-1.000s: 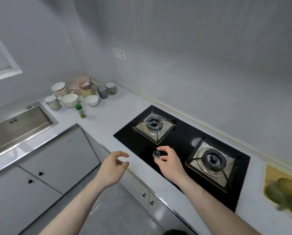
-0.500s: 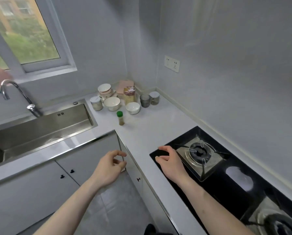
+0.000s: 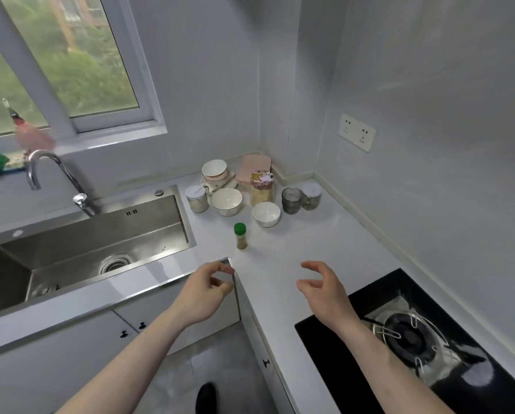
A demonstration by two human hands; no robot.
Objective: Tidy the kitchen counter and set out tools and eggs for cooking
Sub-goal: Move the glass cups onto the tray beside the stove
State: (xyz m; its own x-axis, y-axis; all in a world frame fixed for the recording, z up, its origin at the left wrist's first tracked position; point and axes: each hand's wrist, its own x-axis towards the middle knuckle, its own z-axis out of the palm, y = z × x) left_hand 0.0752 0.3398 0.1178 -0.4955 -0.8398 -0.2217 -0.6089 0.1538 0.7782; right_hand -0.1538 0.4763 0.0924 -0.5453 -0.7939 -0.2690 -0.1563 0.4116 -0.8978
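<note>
My left hand point(image 3: 204, 291) hovers over the inner corner of the white counter point(image 3: 310, 249), fingers loosely curled, holding nothing. My right hand point(image 3: 325, 289) floats above the counter just left of the black gas hob point(image 3: 354, 369), fingers relaxed and empty. Beyond both hands stands a small spice bottle with a green cap point(image 3: 240, 236). In the far corner sit a white bowl point(image 3: 266, 214), a larger rimmed bowl point(image 3: 226, 201), stacked bowls on a plate point(image 3: 215, 171), a lidded jar point(image 3: 197, 199), a tall patterned jar point(image 3: 261, 188), two dark glass jars point(image 3: 291, 200) and a pink item point(image 3: 256, 167).
A steel sink point(image 3: 86, 243) with a curved tap point(image 3: 53, 174) lies to the left under the window. The hob's burner point(image 3: 405, 336) is at the lower right. White cabinet doors point(image 3: 56, 354) run below the counter. A wall socket point(image 3: 357, 132) is at the right.
The view has swung left from the hob to the sink corner. My right hand left the hob knob and now hovers over the counter; my left hand moved up to the counter's corner.
</note>
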